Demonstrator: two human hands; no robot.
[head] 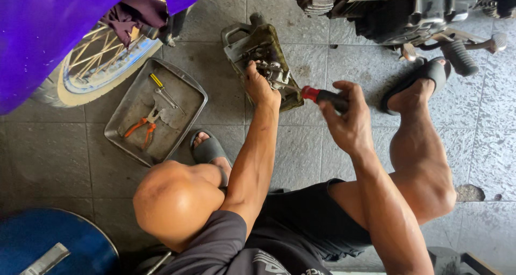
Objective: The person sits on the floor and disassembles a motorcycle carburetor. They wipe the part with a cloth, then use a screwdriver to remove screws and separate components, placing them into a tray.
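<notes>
A greasy metal engine cover (258, 49) lies on the tiled floor in front of me. My left hand (259, 87) grips a small metal part on its near end. My right hand (346, 119) is closed on a screwdriver (320, 96) with a red and black handle; its shaft points left into the part under my left hand. I am squatting, both knees in view, with black sandals on my feet.
A grey metal tray (185, 116) at left holds orange-handled pliers (142, 125) and a yellow-handled screwdriver (161, 88). A spoked wheel (102, 60) under a purple fender stands at upper left. A motorcycle engine (398, 9) with a footpeg (459, 57) sits at upper right. A blue round object (48, 243) is at lower left.
</notes>
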